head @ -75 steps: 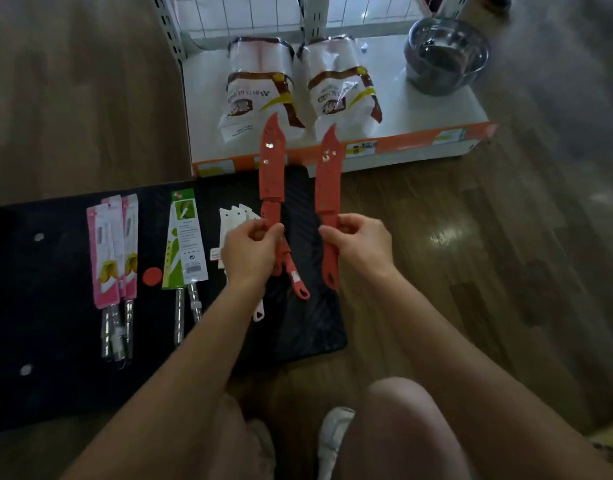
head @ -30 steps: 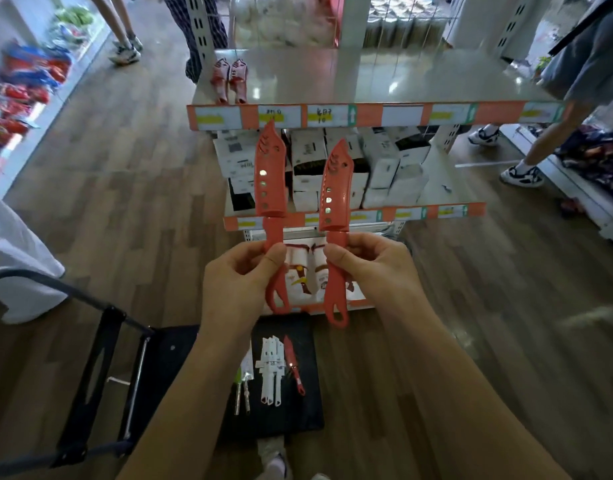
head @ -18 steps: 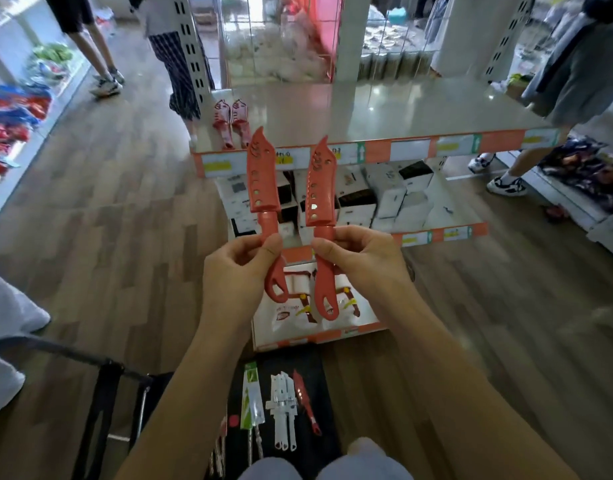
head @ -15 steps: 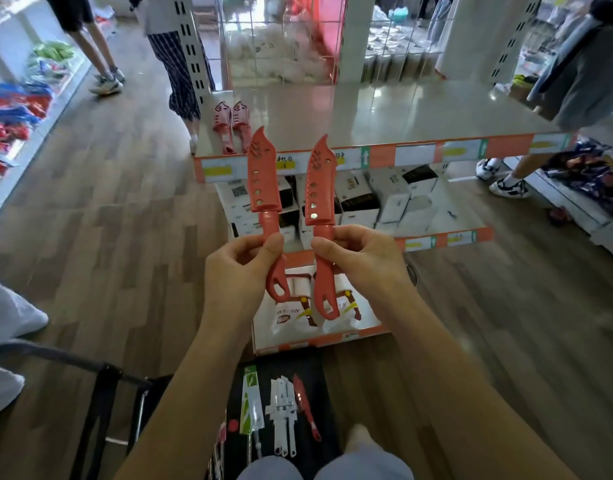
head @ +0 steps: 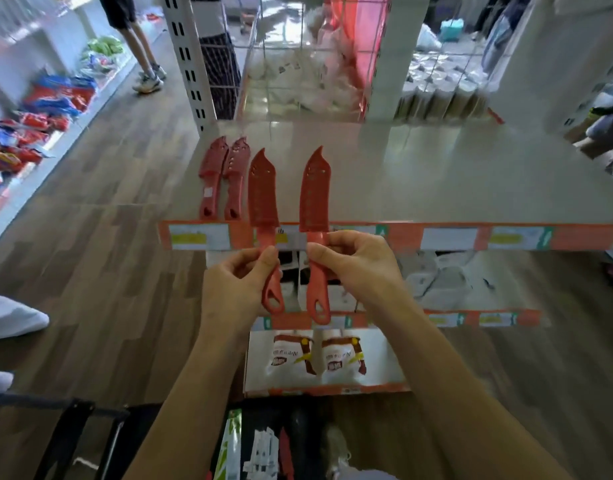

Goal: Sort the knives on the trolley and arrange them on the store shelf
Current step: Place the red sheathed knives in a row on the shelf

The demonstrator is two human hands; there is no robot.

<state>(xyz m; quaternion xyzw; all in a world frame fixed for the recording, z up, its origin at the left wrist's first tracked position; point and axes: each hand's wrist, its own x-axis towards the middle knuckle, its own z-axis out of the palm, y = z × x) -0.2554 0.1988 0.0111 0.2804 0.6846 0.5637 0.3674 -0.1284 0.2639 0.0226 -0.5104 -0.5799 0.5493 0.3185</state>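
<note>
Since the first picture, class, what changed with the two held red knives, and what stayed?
The left hand and right hand raised their red knives from over the trolley to the top shelf, beside two shelved knives. Each still pinches its handle.

Two white bags [head: 291,355] with brown bands lie side by side low in the middle. White boxes [head: 443,284] sit above them to the right. Bright red and blue packets [head: 38,112] are heaped at far left. A person [head: 139,39] in sneakers stands on the wooden floor [head: 101,271] beyond.
</note>
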